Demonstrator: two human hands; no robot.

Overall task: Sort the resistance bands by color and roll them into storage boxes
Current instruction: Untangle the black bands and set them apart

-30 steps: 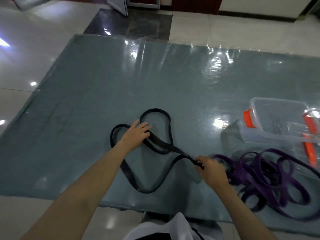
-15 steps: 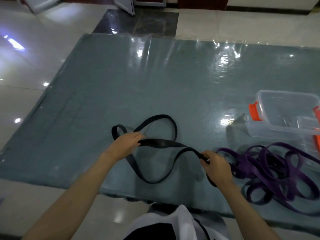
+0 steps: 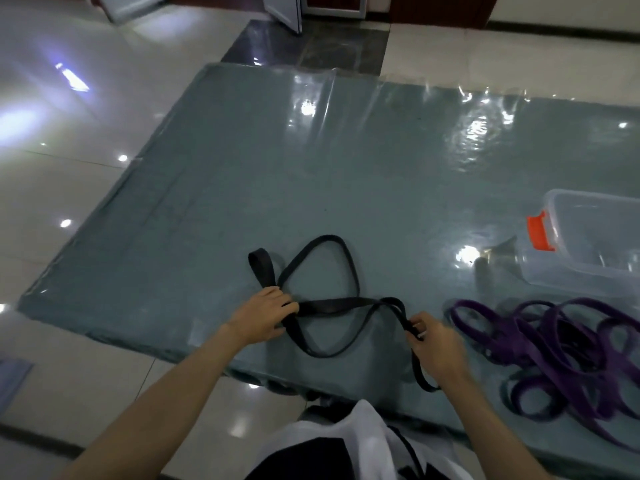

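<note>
Glossy floor tiles are carrying a grey-green mat (image 3: 311,188). Near its front edge, the left hand (image 3: 266,315) and right hand (image 3: 431,342) are each pinching the black resistance band (image 3: 332,303), apparently straightening it; rolling likely comes next, toward the clear storage box (image 3: 595,244) beside the purple bands (image 3: 554,344).

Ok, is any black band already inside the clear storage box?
No, the clear storage box looks empty, and the black resistance band lies on the mat, held by the left hand and right hand.

No legible txt, labels or nos. anywhere in view.
</note>
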